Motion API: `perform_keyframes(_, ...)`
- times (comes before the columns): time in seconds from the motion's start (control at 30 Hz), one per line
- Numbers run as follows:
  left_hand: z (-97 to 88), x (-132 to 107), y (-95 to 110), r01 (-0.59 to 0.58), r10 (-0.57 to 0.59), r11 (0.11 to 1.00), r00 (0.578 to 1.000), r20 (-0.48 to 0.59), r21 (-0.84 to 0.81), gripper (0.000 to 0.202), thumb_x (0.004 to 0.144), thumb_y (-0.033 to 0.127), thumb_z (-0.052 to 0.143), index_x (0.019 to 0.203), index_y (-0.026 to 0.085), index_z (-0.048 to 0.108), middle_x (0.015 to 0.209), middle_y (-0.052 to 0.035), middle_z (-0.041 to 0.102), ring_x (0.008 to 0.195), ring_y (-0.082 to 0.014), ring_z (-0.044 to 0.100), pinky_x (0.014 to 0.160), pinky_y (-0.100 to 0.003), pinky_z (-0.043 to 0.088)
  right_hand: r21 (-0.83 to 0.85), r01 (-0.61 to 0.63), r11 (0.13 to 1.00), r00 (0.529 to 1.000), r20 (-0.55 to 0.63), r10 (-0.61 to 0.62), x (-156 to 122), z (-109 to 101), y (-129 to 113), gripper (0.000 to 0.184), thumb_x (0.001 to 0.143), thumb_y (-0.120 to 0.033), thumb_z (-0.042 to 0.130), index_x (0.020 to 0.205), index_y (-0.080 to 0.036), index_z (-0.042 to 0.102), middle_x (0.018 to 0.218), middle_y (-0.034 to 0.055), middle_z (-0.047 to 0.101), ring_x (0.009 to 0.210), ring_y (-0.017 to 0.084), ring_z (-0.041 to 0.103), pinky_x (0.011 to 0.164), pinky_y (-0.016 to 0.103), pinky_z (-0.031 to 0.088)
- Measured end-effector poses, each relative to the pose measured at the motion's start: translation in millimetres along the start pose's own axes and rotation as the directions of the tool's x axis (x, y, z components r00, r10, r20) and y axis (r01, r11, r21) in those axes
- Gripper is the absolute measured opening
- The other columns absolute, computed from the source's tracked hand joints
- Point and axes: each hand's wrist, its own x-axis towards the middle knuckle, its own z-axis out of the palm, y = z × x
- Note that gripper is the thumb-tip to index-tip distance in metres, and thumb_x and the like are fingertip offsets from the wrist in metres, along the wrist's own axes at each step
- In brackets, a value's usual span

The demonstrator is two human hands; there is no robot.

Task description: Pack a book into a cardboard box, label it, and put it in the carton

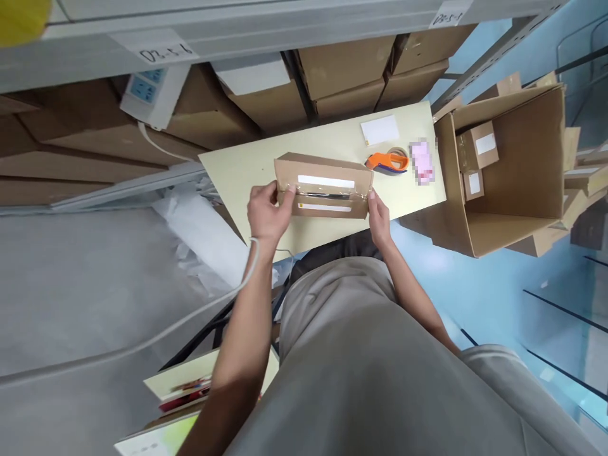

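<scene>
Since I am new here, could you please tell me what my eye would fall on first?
First, the flat cardboard box in the middle of the pale table, held at its ends by the left hand and right hand. Behind it lies an orange tape dispenser, and right of the table stands a large open carton holding smaller boxes.

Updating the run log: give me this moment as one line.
left hand: holds small box, left end | right hand: holds right end | small box: over table | tape dispenser: beyond right hand, untouched
</scene>
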Motion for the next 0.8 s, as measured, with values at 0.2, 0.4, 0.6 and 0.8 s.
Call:
perform_keyframes(0.2, 33.8, -38.7, -9.4, 0.104, -0.104, 0.995, 0.994, -0.018, 0.003, 0.048, 0.096, 0.062, 0.075, 0.122, 0.022, 0.081, 0.112, -0.0098, 0.068, 0.108, -0.0302, 0.075, 0.108, -0.046, 0.064, -0.136, 0.040, 0.990, 0.999, -0.005, -0.042, 16.3, -19.0, -1.5, 0.087, 0.111, -0.084, 0.045, 0.172, -0.025, 0.061, 0.165, 0.0095, 0.073, 0.168, 0.037, 0.056, 0.138, 0.054, 0.049)
perform_keyframes(0.4, 45.8, -31.9, -6.8, 0.151, -0.150, 0.989, 0.986, -0.068, 0.007, 0.055, 0.096, 0.060, 0.077, 0.132, 0.018, 0.081, 0.123, -0.0150, 0.069, 0.113, -0.0339, 0.076, 0.114, -0.050, 0.061, -0.219, 0.071, 0.973, 0.997, 0.022, -0.067, 34.4, -28.2, 0.9, 0.088, 0.108, -0.082, 0.057, 0.171, -0.020, 0.061, 0.166, 0.0143, 0.072, 0.156, 0.038, 0.067, 0.132, 0.052, 0.054)
perform_keyframes(0.6, 54.1, -27.0, -8.5, 0.082, -0.094, 0.988, 0.992, -0.089, -0.127, 0.051, 0.099, 0.061, 0.074, 0.126, 0.019, 0.081, 0.123, -0.0147, 0.079, 0.121, -0.0339, 0.076, 0.113, -0.047, 0.062, -0.119, 0.069, 0.990, 0.996, 0.061, -0.062, 48.1, -20.3, 9.0, 0.091, 0.108, -0.081, 0.053, 0.177, -0.022, 0.053, 0.172, 0.0108, 0.067, 0.165, 0.034, 0.059, 0.139, 0.051, 0.046)
perform_keyframes(0.8, 59.4, -24.7, -5.3, 0.075, -0.096, 0.943, 0.994, -0.051, -0.323, 0.053, 0.100, 0.064, 0.072, 0.124, 0.018, 0.082, 0.110, -0.0082, 0.086, 0.105, -0.0303, 0.079, 0.098, -0.039, 0.064, -0.130, 0.083, 0.988, 0.996, 0.047, -0.077, 56.9, -19.9, 16.2, 0.094, 0.106, -0.084, 0.052, 0.173, -0.018, 0.059, 0.165, 0.0135, 0.073, 0.159, 0.034, 0.065, 0.135, 0.047, 0.050)
